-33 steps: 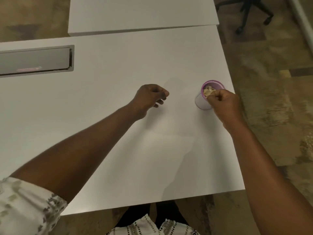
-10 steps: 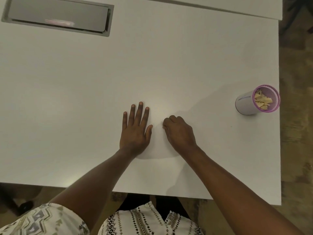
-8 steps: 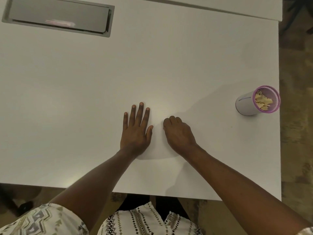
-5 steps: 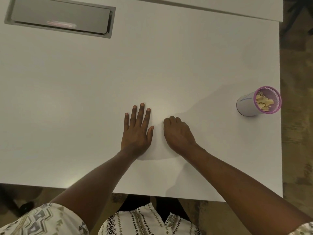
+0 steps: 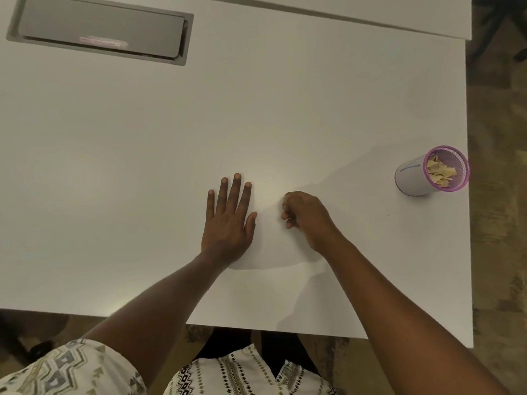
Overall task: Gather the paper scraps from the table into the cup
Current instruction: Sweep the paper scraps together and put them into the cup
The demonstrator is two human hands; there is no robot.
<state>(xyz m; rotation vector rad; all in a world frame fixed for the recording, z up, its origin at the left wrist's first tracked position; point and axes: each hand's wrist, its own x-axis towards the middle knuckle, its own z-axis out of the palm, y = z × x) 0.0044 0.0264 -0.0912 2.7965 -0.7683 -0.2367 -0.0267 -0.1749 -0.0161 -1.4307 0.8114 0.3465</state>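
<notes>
white table; grey hatch far-left; cup near right edge; brown carpet

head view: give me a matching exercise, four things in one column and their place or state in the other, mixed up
Things:
1. left hand
2. right hand
3. cup
4. grey panel

Places or states:
A. near the right edge of the table, paper scraps inside
B. fingers curled
C. set into the far left of the table
D. flat on the table, fingers straight

Pairs: 1-D, 2-B, 3-A, 4-C
</notes>
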